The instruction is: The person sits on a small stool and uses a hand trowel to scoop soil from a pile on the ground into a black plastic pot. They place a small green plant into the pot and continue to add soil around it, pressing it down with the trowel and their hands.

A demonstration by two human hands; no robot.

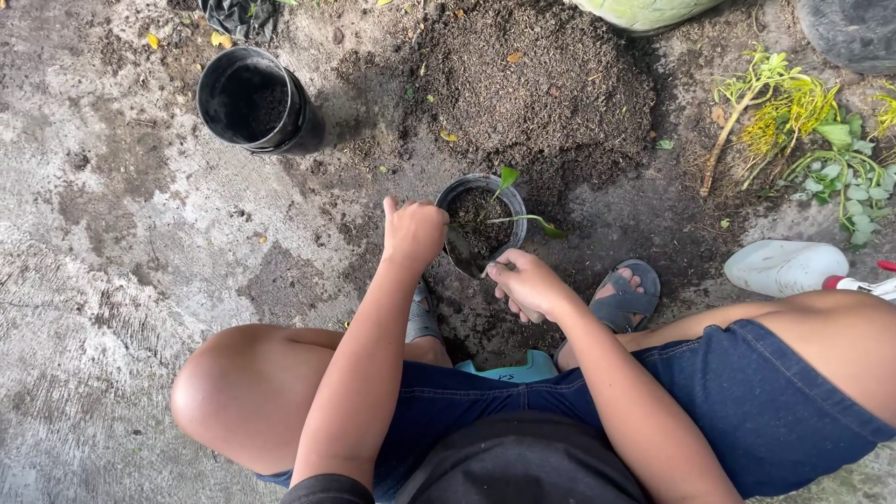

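A small black pot [511, 207] filled with dark soil sits on the ground in front of me, with a thin green seedling [523, 218] leaning out of it to the right. My left hand [413, 230] is curled against the pot's left rim, fingers closed. At the pot's near right rim, my right hand [527, 283] is closed and pressing; whether it holds anything is hidden. I am squatting, knees spread, in blue shorts and grey sandals [623, 297].
A soil heap [537, 79] lies just behind the pot. An empty black pot [252, 101] stands at the upper left. Uprooted green and yellow plants [812, 140] lie at the right, beside a white bottle [784, 267]. Bare concrete spreads to the left.
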